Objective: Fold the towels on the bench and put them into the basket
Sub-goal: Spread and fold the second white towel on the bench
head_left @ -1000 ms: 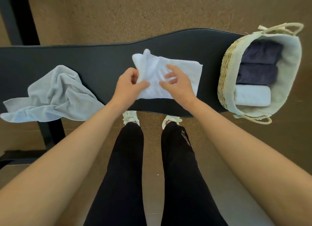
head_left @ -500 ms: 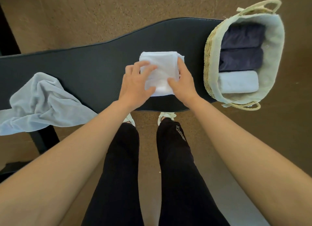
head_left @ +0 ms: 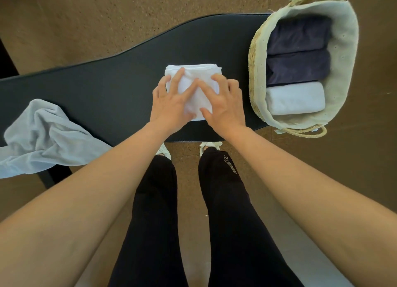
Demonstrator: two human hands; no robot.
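Both hands (head_left: 171, 106) (head_left: 225, 106) have flattened, fingers spread, on the folded towel (head_left: 193, 72) (long axis front-to-back).

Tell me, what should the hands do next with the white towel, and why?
Probably lift the white towel into the basket. It already looks folded small, both hands, left hand and right hand, lie flat on it, and the basket beside it holds three folded towels.

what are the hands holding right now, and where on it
Nothing is gripped: left hand and right hand lie flat, fingers spread, on top of the folded white towel on the bench.
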